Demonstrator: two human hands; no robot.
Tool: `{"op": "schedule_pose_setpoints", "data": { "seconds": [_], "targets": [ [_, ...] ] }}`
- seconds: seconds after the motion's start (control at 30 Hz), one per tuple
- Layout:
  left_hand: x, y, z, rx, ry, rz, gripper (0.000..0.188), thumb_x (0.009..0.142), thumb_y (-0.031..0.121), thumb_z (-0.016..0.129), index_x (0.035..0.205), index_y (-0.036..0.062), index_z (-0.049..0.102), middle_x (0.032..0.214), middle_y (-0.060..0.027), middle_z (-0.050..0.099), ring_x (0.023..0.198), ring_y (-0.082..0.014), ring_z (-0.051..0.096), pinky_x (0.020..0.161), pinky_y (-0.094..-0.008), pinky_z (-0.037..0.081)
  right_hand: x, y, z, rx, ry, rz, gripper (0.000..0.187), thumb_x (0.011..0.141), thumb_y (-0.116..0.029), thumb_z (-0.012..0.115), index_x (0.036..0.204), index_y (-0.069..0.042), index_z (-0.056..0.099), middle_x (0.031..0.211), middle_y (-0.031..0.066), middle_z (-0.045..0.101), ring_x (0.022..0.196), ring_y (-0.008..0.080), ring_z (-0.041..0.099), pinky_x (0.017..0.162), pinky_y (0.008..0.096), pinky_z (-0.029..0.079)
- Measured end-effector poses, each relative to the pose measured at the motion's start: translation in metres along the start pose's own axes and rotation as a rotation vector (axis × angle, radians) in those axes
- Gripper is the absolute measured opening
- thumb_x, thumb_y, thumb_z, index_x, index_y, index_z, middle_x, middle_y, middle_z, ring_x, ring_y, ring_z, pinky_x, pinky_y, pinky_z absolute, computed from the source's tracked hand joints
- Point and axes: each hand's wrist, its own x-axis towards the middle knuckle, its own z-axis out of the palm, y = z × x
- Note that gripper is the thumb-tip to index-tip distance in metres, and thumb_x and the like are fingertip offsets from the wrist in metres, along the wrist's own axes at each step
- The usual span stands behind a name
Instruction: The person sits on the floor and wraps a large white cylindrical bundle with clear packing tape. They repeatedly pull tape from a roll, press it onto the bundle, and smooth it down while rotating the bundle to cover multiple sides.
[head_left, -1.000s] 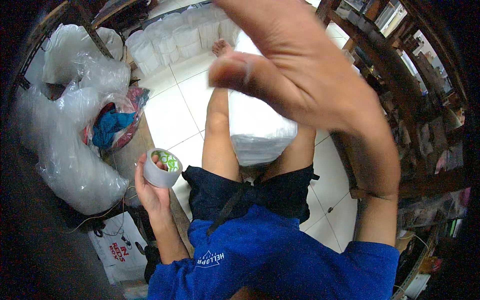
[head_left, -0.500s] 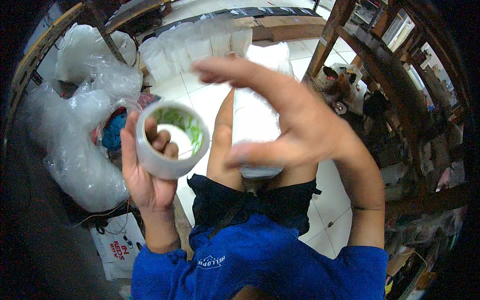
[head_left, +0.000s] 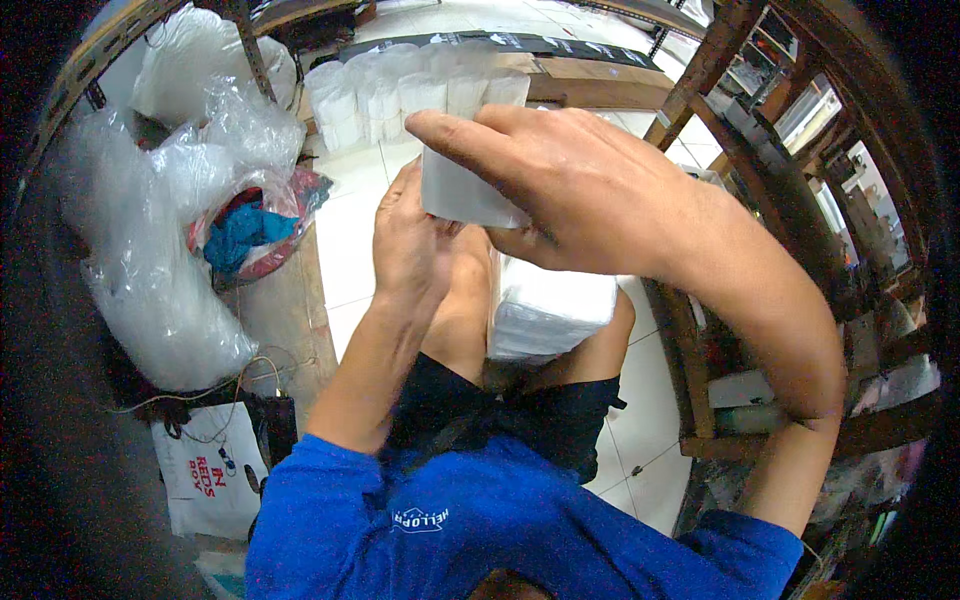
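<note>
Well to the left of the left hand (head_left: 410, 235), loose clear plastic bags (head_left: 165, 295) are slumping in glossy, crinkled folds. Beyond both hands, white packs (head_left: 420, 95) are standing in a row, probably propping one another upright. Below the right hand (head_left: 590, 190), a long, block-shaped white bundle (head_left: 555, 305) is resting between the thighs (head_left: 460, 335), which are likely cradling it so both hands stay free; its near end is showing creased, soft-looking layers. Left of the left hand, a crumpled blue cloth (head_left: 240, 237) is lying among the plastic. Between the hands, the smooth, translucent tape roll (head_left: 462, 192) is sitting: the left hand is gripping its left side, apparently steadying it, while the right hand is curving over it, fingers bent; whether that hand is gripping, I cannot tell.
</note>
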Motion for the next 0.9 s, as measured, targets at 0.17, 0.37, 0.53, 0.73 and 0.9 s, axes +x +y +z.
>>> {"op": "schedule_pose_setpoints", "data": {
  "seconds": [0.17,0.37,0.53,0.73,0.9],
  "targets": [
    [0.012,-0.014,-0.009,-0.273,0.314,-0.084,0.021,0.099,0.020,0.054,0.109,0.0022,0.060,0.084,-0.0005,0.051,0.074,-0.0103,0.049,0.061,-0.0252,0.042,0.012,-0.005,-0.010,-0.082,-0.199,0.126,0.081,0.071,-0.006,0.075,0.143,-0.004,0.040,0.104,0.0214,0.061,0.094,0.0414,0.062,0.080,0.0477,0.052],
    [-0.016,-0.023,-0.062,-0.281,0.278,-0.153,0.021,0.096,0.016,0.061,0.111,0.0011,0.058,0.077,0.0021,0.054,0.066,-0.0075,0.050,0.056,-0.0224,0.041,0.005,0.006,-0.017,-0.097,-0.423,0.181,0.071,0.068,-0.006,0.072,0.134,0.003,0.048,0.107,0.0228,0.062,0.103,0.0407,0.062,0.087,0.0455,0.052],
    [-0.042,-0.035,-0.063,-0.280,0.328,-0.268,0.016,0.093,0.014,0.065,0.105,0.0044,0.062,0.078,0.0014,0.059,0.065,-0.0075,0.056,0.058,-0.0204,0.048,0.019,0.016,-0.028,-0.064,-0.474,0.075,0.036,0.073,-0.015,0.071,0.101,0.005,0.062,0.090,0.0260,0.068,0.092,0.0411,0.068,0.082,0.0454,0.056],
    [-0.047,-0.053,-0.069,-0.311,0.277,-0.352,0.022,0.092,0.014,0.065,0.112,0.0065,0.059,0.074,0.0021,0.054,0.059,-0.0084,0.050,0.054,-0.0249,0.042,0.030,0.025,-0.023,-0.134,-0.552,0.075,0.044,0.075,-0.022,0.071,0.108,0.006,0.063,0.092,0.0258,0.069,0.093,0.0402,0.069,0.084,0.0454,0.056],
    [-0.043,-0.049,-0.073,-0.382,0.260,-0.242,0.025,0.095,0.014,0.061,0.119,0.0089,0.055,0.066,0.0034,0.048,0.056,-0.0084,0.045,0.054,-0.0271,0.038,0.036,0.016,-0.031,-0.026,-0.724,0.231,0.060,0.068,-0.006,0.073,0.124,0.009,0.056,0.108,0.0282,0.066,0.101,0.0384,0.067,0.088,0.0417,0.056]
  ]
}}
